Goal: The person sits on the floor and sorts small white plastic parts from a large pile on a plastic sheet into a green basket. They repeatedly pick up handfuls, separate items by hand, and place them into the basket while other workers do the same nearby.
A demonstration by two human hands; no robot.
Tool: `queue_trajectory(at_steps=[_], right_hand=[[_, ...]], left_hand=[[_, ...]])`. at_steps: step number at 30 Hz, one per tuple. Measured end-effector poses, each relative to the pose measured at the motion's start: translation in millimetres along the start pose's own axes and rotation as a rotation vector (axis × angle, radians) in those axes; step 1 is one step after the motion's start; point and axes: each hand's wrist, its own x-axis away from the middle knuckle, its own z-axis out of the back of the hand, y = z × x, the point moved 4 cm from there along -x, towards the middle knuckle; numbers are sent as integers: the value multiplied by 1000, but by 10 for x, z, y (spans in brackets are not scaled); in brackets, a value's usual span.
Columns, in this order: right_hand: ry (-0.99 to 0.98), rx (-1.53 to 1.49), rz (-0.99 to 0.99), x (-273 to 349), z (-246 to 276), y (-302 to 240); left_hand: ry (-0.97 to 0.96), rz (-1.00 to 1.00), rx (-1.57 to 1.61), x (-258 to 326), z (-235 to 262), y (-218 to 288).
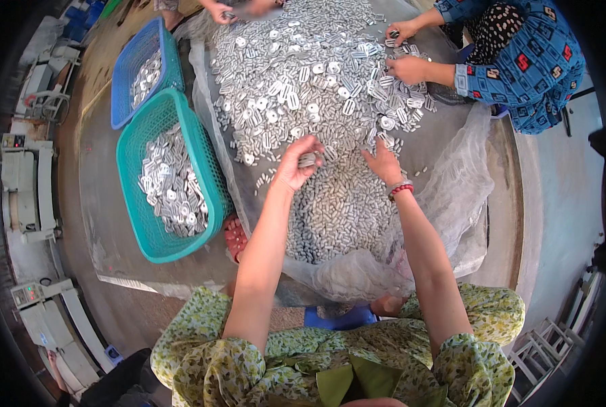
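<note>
Above the pellet heap (344, 203), slotted oval pieces (307, 160) are held by the left hand (296, 165), fingers curled; the right hand (386, 167) is half-open, nothing visibly grasped. Pieces judged light, stiff; best pinched by rims.

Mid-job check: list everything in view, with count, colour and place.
Near basket: one, teal, left
Far basket: one, blue, left
Small pellets: countless, grey, near side of heap
Slotted pieces: many, silver, heap and near basket
Discs: several, silver, on heap
Net: one, whitish, heap's right and near edges
Machines: at least three, pale, far left
Co-workers: two or more, one in blue patterns, top
Left hand: one, bare, holding slotted pieces
Right hand: one, bare, at heap
</note>
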Motion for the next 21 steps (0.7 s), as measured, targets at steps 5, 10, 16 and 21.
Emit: queue_trajectory(at_steps=[5, 10, 16, 21], right_hand=[[-198, 198, -12, -83, -28, -92], [-171, 22, 143, -122, -44, 226], [-631, -1839, -96, 197, 470, 406], [-362, -1867, -256, 199, 584, 391]], left_hand=[[101, -306, -1294, -450, -59, -118], [133, -291, -1802, -624, -53, -273], [-65, -98, -553, -524, -89, -116], [-109, -176, -488, -709, -528, -108]])
